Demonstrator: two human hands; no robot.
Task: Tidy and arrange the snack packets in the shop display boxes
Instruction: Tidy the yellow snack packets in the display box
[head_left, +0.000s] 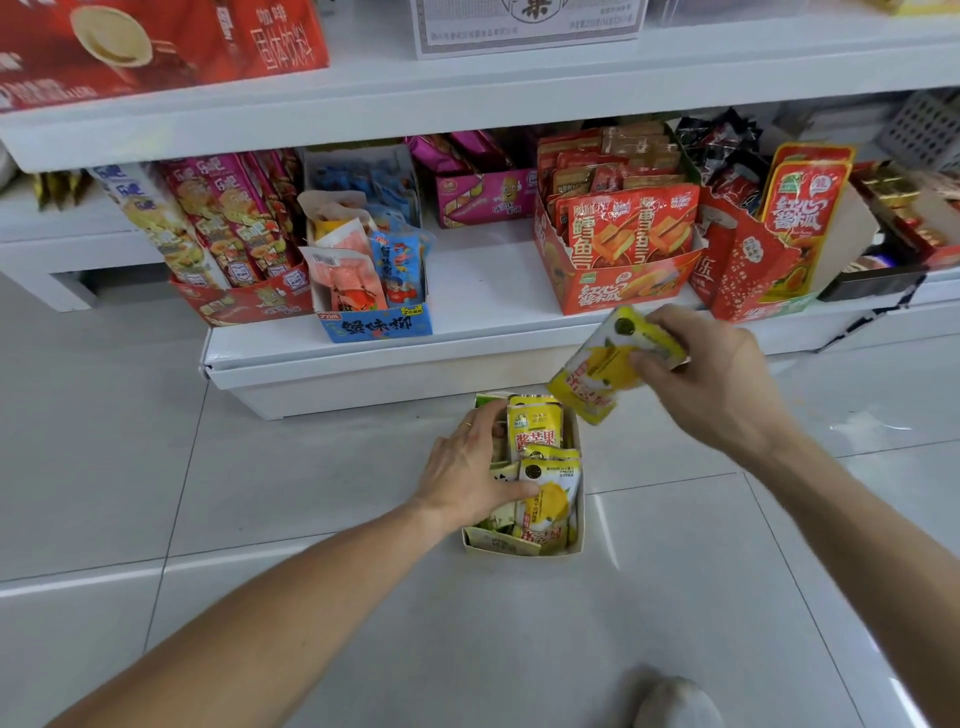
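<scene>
A small white display box (519, 548) stands on the floor tiles below the shelf, filled with yellow mango snack packets (545, 493). My left hand (470, 473) rests on the box's left side, fingers laid over the packets and thumb touching the front packet. My right hand (711, 374) is raised above and right of the box and grips one yellow packet (605, 369), tilted, by its top corner.
The low white shelf (483, 322) carries a red display box (618, 280) of red packets, a blue box (376, 322), a pink box (483, 200) and more red boxes on the right (753, 280). A shoe tip (675, 701) shows at the bottom.
</scene>
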